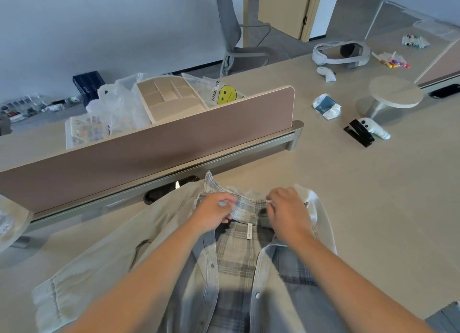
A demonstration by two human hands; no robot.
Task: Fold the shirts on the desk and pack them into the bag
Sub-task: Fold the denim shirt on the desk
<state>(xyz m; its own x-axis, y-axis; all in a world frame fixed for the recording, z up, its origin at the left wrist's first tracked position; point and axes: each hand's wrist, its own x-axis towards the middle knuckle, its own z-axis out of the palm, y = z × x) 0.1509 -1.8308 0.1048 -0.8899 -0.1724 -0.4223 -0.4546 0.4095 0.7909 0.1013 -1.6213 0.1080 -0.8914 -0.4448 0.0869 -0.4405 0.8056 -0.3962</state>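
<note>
Forearms enter from bottom edge, converging forward over shirt (239,270). Shirt lies flat on desk (373,195), front open, plaid lining up. Long axis runs away from person, collar (249,204) at far end toward divider (149,153). Palm-down left hand (216,212) and right hand (288,208), fingers curled, pinch collar band stretched between fingertips. Label (249,230) hangs just nearside of fingers.
</note>
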